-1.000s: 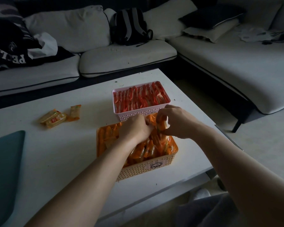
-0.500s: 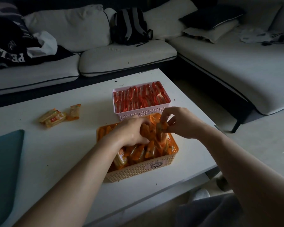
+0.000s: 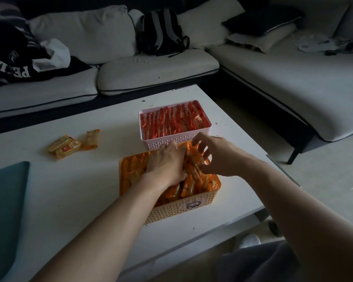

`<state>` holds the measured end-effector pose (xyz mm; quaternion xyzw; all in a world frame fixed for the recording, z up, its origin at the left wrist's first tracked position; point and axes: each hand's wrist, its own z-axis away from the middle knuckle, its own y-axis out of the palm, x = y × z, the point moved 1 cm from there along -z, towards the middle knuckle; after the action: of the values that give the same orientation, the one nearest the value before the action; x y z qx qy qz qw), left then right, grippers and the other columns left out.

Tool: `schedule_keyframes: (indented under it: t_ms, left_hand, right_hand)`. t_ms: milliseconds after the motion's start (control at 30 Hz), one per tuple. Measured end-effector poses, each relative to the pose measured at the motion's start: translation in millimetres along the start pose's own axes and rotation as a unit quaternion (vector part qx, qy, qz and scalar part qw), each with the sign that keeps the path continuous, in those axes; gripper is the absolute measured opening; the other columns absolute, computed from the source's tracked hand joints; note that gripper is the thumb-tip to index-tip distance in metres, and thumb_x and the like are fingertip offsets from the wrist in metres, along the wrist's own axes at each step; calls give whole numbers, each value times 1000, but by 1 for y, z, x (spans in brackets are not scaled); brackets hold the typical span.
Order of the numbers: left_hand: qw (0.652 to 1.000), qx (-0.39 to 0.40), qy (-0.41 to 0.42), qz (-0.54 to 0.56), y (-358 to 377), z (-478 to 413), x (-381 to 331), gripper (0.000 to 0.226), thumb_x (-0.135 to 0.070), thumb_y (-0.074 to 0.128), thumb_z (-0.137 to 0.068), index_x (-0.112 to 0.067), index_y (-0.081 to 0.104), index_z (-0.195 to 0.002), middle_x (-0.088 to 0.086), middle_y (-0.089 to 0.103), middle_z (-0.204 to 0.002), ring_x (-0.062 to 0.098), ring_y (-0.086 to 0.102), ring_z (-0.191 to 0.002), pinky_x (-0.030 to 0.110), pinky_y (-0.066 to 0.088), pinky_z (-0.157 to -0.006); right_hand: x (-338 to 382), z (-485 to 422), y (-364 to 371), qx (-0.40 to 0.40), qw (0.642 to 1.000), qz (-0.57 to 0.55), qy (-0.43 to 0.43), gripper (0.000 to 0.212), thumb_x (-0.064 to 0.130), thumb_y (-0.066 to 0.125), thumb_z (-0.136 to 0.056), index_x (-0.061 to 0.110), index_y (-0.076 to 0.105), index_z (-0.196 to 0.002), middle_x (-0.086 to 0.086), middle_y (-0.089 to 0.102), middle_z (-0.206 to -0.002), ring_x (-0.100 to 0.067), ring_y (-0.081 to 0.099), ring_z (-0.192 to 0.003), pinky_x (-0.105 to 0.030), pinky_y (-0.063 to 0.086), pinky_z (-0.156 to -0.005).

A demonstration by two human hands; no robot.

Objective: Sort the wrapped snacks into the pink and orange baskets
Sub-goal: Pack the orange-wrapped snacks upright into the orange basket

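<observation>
An orange basket (image 3: 181, 210) near the table's front edge is packed with orange wrapped snacks (image 3: 130, 171). Just behind it, touching, stands a pink basket (image 3: 174, 142) filled with upright red wrapped snacks (image 3: 171, 121). My left hand (image 3: 165, 163) lies palm down on the orange packets in the middle of the orange basket. My right hand (image 3: 218, 157) hovers at the basket's far right, fingers spread and bent, fingertips touching the packets there and holding none. Three loose yellow-orange snacks (image 3: 65, 145) lie on the table to the left.
The white table (image 3: 80, 190) ends just right of the baskets. A teal flat object (image 3: 4, 200) lies at its left edge. Behind and to the right runs a white sofa (image 3: 151, 72) with a black backpack (image 3: 161, 31) and dark clothing (image 3: 12, 58).
My right hand, which pinched a packet at the basket's far side, has spread its fingers. My left hand has flattened onto the orange packets.
</observation>
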<state>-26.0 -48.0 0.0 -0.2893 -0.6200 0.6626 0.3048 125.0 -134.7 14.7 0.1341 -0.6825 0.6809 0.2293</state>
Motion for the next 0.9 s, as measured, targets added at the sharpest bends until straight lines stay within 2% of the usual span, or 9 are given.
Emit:
schedule_keyframes:
  t_ms: [67, 167, 267, 367, 467, 567, 700, 800, 900]
  left_hand:
    - [1000, -9, -7, 1, -1, -1, -1, 66, -45, 76, -83, -29, 46, -140, 7, 50, -131, 32, 52, -124, 46, 51, -92]
    - [1000, -13, 0, 2, -3, -2, -1, 55, -44, 76, -82, -26, 52, -127, 6, 50, -125, 31, 51, -122, 45, 49, -91]
    - [999, 44, 10, 4, -4, -3, 2, 67, -52, 78, -78, -28, 48, -133, 6, 45, -133, 31, 44, -129, 47, 48, -99]
    - [997, 67, 4, 23, -3, -5, 2, 72, -62, 75, -74, -35, 47, -136, 6, 43, -134, 31, 40, -131, 49, 45, -105]
    - [996, 68, 2, 54, 0, -4, -2, 63, -65, 71, -75, -36, 53, -129, 5, 43, -130, 30, 40, -129, 46, 46, -103]
    - [995, 48, -18, 83, -1, -5, 0, 57, -61, 73, -75, -32, 55, -121, 4, 44, -128, 29, 40, -128, 44, 46, -98]
    - [999, 25, -14, 46, -2, -8, 0, 57, -53, 77, -78, -25, 54, -122, 5, 44, -132, 28, 38, -129, 44, 44, -100]
    - [1000, 6, -6, -1, 3, -9, -7, 52, -40, 73, -86, -20, 51, -128, 8, 44, -134, 30, 41, -128, 42, 44, -99]
    - [1000, 24, -3, -2, 7, -12, -7, 54, -36, 71, -88, -21, 47, -134, 11, 43, -136, 33, 42, -130, 44, 45, -101]
  right_hand:
    - [2, 1, 2, -18, 997, 64, -23, 64, 19, 76, -89, 26, 46, -145, 3, 61, -133, -19, 68, -108, -25, 59, -74]
    - [0, 1, 2, -40, 994, 105, -15, 47, 22, 72, -93, 23, 56, -137, 2, 66, -128, -16, 69, -92, -21, 59, -68]
    - [-5, 0, 3, -26, 997, 75, -6, 39, 22, 73, -92, 18, 62, -129, 2, 65, -128, -12, 64, -77, -14, 53, -57]
    - [-6, 0, 4, -24, 998, 65, 4, 27, 23, 72, -93, 18, 67, -119, 3, 66, -124, -11, 63, -74, -11, 51, -55]
    - [-6, -1, 5, -30, 996, 81, 5, 20, 24, 70, -95, 18, 70, -114, 3, 68, -119, -14, 66, -76, -17, 57, -62]
    - [-6, -3, 6, -45, 996, 74, 4, 17, 24, 70, -94, 20, 70, -111, 4, 67, -122, -14, 67, -79, -22, 61, -66]
    - [-4, 0, 9, -54, 992, 111, -3, 18, 27, 67, -96, 22, 69, -113, 4, 68, -123, -17, 68, -85, -28, 63, -68]
    - [0, 3, 16, -41, 977, 205, -31, 24, 36, 61, -98, 27, 67, -118, 4, 62, -123, -16, 55, -102, -33, 57, -83]
    - [4, 4, 18, -37, 968, 247, -29, 34, 42, 59, -98, 25, 66, -127, 0, 55, -131, -19, 47, -108, -36, 51, -91]
